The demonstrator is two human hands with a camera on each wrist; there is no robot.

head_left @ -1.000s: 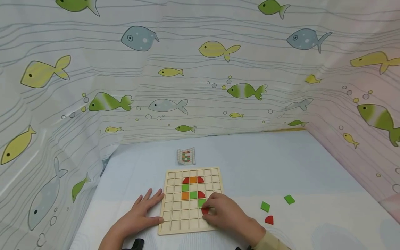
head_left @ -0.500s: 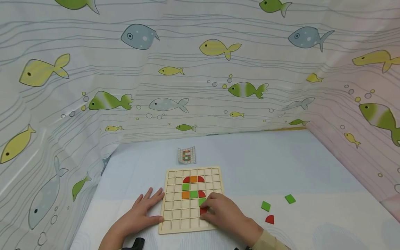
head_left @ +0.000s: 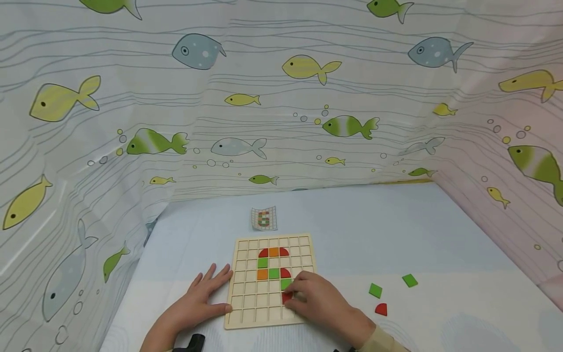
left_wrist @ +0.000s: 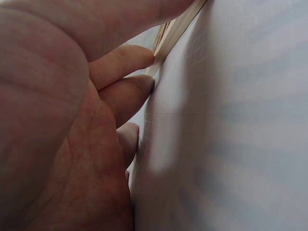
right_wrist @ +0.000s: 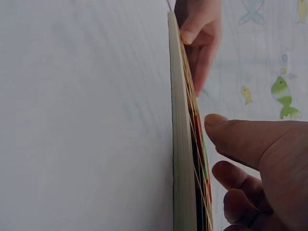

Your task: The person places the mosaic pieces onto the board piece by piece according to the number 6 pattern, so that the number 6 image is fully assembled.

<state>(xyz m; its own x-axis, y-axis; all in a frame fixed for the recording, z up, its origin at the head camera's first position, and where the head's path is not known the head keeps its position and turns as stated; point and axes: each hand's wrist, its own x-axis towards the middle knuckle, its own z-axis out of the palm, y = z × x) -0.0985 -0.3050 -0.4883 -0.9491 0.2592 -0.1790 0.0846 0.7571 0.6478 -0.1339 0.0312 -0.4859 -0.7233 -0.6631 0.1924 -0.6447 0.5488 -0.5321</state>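
A wooden grid board (head_left: 250,315) lies flat on the table, with red, orange and green tiles set in some of its cells. My left hand (head_left: 193,303) is spread at the board's left edge, thumb and fingertips touching the rim; the left wrist view shows its straight fingers (left_wrist: 127,96) against the board's side. Over the board's right part, my right hand (head_left: 323,300) has thumb and index finger at a red tile (head_left: 287,298), just below a green tile (head_left: 286,284). The fingers partly hide this red tile. In the right wrist view the thumb (right_wrist: 240,137) is close to the board's face.
Right of the board lie two loose green tiles (head_left: 375,290) and a red quarter-round tile (head_left: 381,309). A small pattern card (head_left: 264,218) with a coloured grid figure lies behind the board. A fish-print curtain (head_left: 246,122) surrounds the table's back and sides.
The right fingers and the red tile have shifted slightly left and settled into the cell below the green tile. My left hand stays at the board's edge.
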